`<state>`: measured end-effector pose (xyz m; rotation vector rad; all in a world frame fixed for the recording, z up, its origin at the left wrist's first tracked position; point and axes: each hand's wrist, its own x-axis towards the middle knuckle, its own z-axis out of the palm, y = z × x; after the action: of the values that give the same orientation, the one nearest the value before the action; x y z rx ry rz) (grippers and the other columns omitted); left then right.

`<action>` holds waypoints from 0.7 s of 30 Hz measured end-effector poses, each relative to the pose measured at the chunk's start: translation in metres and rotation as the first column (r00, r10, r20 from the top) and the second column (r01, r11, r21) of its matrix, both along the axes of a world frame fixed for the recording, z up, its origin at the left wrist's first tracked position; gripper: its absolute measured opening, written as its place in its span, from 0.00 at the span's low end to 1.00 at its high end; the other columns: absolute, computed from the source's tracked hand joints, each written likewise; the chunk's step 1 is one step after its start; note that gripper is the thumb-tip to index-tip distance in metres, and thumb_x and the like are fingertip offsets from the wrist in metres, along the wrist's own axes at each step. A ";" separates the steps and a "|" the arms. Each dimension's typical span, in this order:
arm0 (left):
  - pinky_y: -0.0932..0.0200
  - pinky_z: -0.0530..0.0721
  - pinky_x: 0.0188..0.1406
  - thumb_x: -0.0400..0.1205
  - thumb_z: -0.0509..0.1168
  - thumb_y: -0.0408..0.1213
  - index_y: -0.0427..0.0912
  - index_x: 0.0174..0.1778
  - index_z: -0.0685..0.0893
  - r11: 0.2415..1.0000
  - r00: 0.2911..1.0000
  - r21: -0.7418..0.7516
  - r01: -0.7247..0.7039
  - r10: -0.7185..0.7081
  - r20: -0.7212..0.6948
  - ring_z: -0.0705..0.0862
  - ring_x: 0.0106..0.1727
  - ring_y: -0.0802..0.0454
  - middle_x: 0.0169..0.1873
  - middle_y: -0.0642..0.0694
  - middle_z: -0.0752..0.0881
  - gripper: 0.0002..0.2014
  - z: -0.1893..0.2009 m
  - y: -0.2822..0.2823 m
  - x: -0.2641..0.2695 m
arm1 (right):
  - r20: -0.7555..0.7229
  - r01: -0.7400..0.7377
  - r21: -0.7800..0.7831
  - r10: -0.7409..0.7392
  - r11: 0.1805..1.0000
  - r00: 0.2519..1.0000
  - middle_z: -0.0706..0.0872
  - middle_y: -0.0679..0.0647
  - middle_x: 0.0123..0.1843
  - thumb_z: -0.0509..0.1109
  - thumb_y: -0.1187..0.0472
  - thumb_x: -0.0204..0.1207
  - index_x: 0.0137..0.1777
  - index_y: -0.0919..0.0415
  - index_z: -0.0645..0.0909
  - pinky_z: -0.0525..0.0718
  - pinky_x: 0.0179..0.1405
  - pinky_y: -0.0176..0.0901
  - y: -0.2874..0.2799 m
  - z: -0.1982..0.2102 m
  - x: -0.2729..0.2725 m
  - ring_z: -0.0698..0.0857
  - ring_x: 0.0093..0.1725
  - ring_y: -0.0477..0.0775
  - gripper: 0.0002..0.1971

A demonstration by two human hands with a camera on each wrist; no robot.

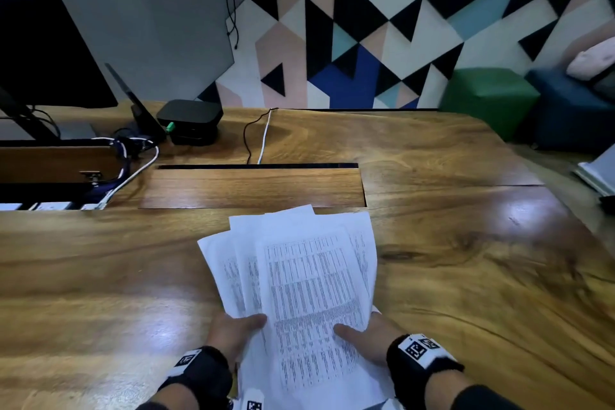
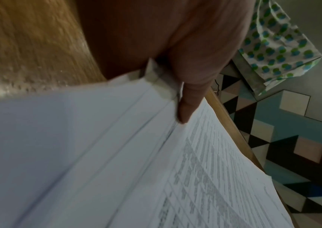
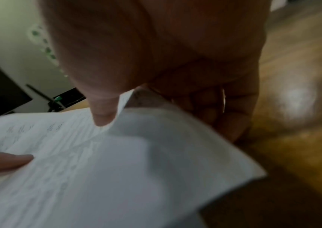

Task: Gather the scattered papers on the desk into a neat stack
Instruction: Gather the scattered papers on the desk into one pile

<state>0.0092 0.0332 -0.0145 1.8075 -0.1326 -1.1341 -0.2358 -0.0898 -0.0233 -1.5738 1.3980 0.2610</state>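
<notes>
Several white printed papers are fanned out unevenly, lifted above the wooden desk near its front edge. My left hand grips their lower left side, thumb on top. My right hand grips the lower right side, thumb lying on the printed top sheet. The left wrist view shows my thumb pressed on the papers, whose edges are stepped. In the right wrist view the thumb pinches the papers and the fingers curl underneath. The sheets' far corners spread apart.
A black monitor stands at the back left, with a black box and tangled cables beside it. A closed wooden cable hatch lies just beyond the papers. A green stool stands past the desk's right end.
</notes>
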 end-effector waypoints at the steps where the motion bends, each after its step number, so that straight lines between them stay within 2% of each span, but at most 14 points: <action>1: 0.34 0.90 0.52 0.71 0.77 0.20 0.28 0.56 0.89 1.000 1.000 0.003 0.004 -0.004 -0.015 0.94 0.44 0.35 0.46 0.33 0.94 0.16 0.000 -0.001 -0.001 | -0.027 -0.052 -0.058 0.050 0.997 0.998 0.88 0.42 0.67 0.62 0.12 0.48 0.71 0.42 0.79 0.83 0.67 0.48 -0.001 0.006 -0.003 0.87 0.64 0.51 0.53; 2: 0.33 0.89 0.52 0.72 0.76 0.19 0.28 0.55 0.88 1.000 0.999 0.001 0.007 -0.007 -0.031 0.93 0.45 0.34 0.47 0.32 0.94 0.16 0.000 -0.002 -0.001 | -0.056 -0.070 -0.121 0.063 0.990 0.996 0.87 0.43 0.69 0.58 0.10 0.47 0.72 0.41 0.79 0.82 0.69 0.50 -0.003 0.013 -0.006 0.85 0.67 0.53 0.55; 3: 0.34 0.90 0.52 0.72 0.75 0.19 0.28 0.54 0.88 1.000 0.999 -0.009 0.008 -0.008 -0.048 0.93 0.45 0.33 0.46 0.31 0.94 0.15 -0.002 -0.001 -0.001 | -0.075 -0.046 -0.196 0.032 0.979 0.997 0.85 0.46 0.71 0.59 0.11 0.50 0.72 0.43 0.78 0.80 0.72 0.53 -0.007 0.018 -0.009 0.82 0.70 0.55 0.54; 5: 0.36 0.90 0.51 0.73 0.74 0.19 0.28 0.54 0.88 0.999 0.996 -0.030 0.027 -0.030 -0.080 0.93 0.45 0.32 0.45 0.32 0.94 0.14 0.002 -0.002 -0.003 | -0.012 0.111 -0.287 -0.120 0.952 0.993 0.82 0.52 0.71 0.71 0.23 0.58 0.71 0.46 0.77 0.78 0.73 0.56 -0.015 0.018 -0.017 0.80 0.71 0.58 0.43; 6: 0.35 0.90 0.52 0.74 0.74 0.20 0.28 0.55 0.88 0.998 0.993 -0.040 0.048 -0.052 -0.105 0.93 0.46 0.31 0.46 0.32 0.94 0.14 0.007 -0.003 -0.003 | 0.101 0.236 -0.252 -0.217 0.938 0.971 0.84 0.52 0.67 0.77 0.28 0.57 0.67 0.46 0.78 0.82 0.70 0.57 -0.019 0.014 -0.021 0.83 0.67 0.56 0.39; 8: 0.33 0.88 0.55 0.74 0.73 0.20 0.28 0.59 0.87 0.993 0.980 -0.080 0.092 -0.104 -0.171 0.92 0.51 0.29 0.51 0.30 0.93 0.16 0.015 0.000 -0.001 | 0.338 0.442 -0.075 -0.394 0.894 0.855 0.90 0.53 0.60 0.86 0.43 0.57 0.62 0.49 0.81 0.90 0.57 0.56 -0.022 0.016 -0.028 0.90 0.56 0.54 0.33; 10: 0.33 0.87 0.57 0.74 0.72 0.21 0.30 0.62 0.86 0.986 0.962 -0.119 0.121 -0.146 -0.231 0.91 0.54 0.27 0.55 0.29 0.92 0.19 0.023 0.002 0.002 | 0.479 0.480 0.115 -0.472 0.870 0.740 0.94 0.57 0.54 0.87 0.60 0.64 0.62 0.60 0.84 0.91 0.51 0.54 -0.025 0.024 -0.029 0.94 0.51 0.59 0.26; 11: 0.33 0.87 0.57 0.74 0.71 0.21 0.30 0.62 0.86 0.983 0.952 -0.131 0.130 -0.161 -0.260 0.91 0.54 0.27 0.55 0.28 0.92 0.18 0.026 0.004 0.004 | 0.518 0.463 0.216 -0.503 0.860 0.692 0.95 0.60 0.52 0.86 0.64 0.65 0.61 0.64 0.86 0.91 0.53 0.56 -0.025 0.030 -0.030 0.94 0.51 0.62 0.24; 13: 0.35 0.89 0.52 0.75 0.70 0.22 0.30 0.60 0.87 0.983 0.939 -0.121 0.137 -0.168 -0.300 0.91 0.53 0.27 0.55 0.27 0.91 0.16 0.025 0.007 0.005 | 0.523 0.426 0.395 -0.580 0.814 0.624 0.94 0.64 0.55 0.87 0.62 0.62 0.61 0.67 0.88 0.87 0.63 0.64 -0.025 0.029 -0.031 0.93 0.55 0.67 0.26; 15: 0.33 0.89 0.52 0.76 0.69 0.22 0.30 0.60 0.86 0.987 0.936 -0.100 0.128 -0.154 -0.317 0.91 0.53 0.26 0.55 0.26 0.91 0.16 0.020 0.009 0.003 | 0.438 0.406 0.491 -0.622 0.770 0.649 0.92 0.66 0.60 0.90 0.58 0.59 0.62 0.66 0.88 0.79 0.73 0.69 -0.023 0.020 -0.031 0.89 0.63 0.69 0.31; 16: 0.32 0.88 0.54 0.76 0.71 0.23 0.30 0.61 0.86 0.988 0.945 -0.082 0.131 -0.150 -0.290 0.91 0.53 0.26 0.55 0.27 0.91 0.17 0.016 0.010 0.002 | 0.398 0.391 0.516 -0.617 0.762 0.679 0.92 0.66 0.61 0.88 0.59 0.61 0.63 0.66 0.87 0.77 0.75 0.70 -0.021 0.015 -0.031 0.88 0.65 0.69 0.29; 19: 0.31 0.87 0.58 0.66 0.81 0.32 0.32 0.58 0.88 0.983 0.975 0.023 0.182 -0.178 -0.131 0.93 0.49 0.31 0.49 0.32 0.94 0.24 0.005 0.008 -0.003 | 0.336 0.378 0.523 -0.593 0.764 0.732 0.92 0.70 0.57 0.75 0.73 0.73 0.60 0.71 0.87 0.81 0.69 0.73 -0.014 0.006 -0.032 0.90 0.59 0.73 0.15; 21: 0.34 0.89 0.56 0.62 0.83 0.33 0.33 0.55 0.90 0.976 0.978 0.068 0.206 -0.202 -0.054 0.94 0.46 0.35 0.45 0.37 0.95 0.25 0.000 0.004 -0.005 | 0.314 0.405 0.498 -0.595 0.767 0.740 0.93 0.71 0.54 0.74 0.76 0.71 0.59 0.74 0.86 0.81 0.68 0.74 -0.013 0.003 -0.032 0.90 0.57 0.74 0.15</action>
<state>0.0045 0.0377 -0.0144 1.8628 -0.2570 -1.3407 -0.2674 -0.1025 -0.0206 -0.7842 1.2404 -0.1555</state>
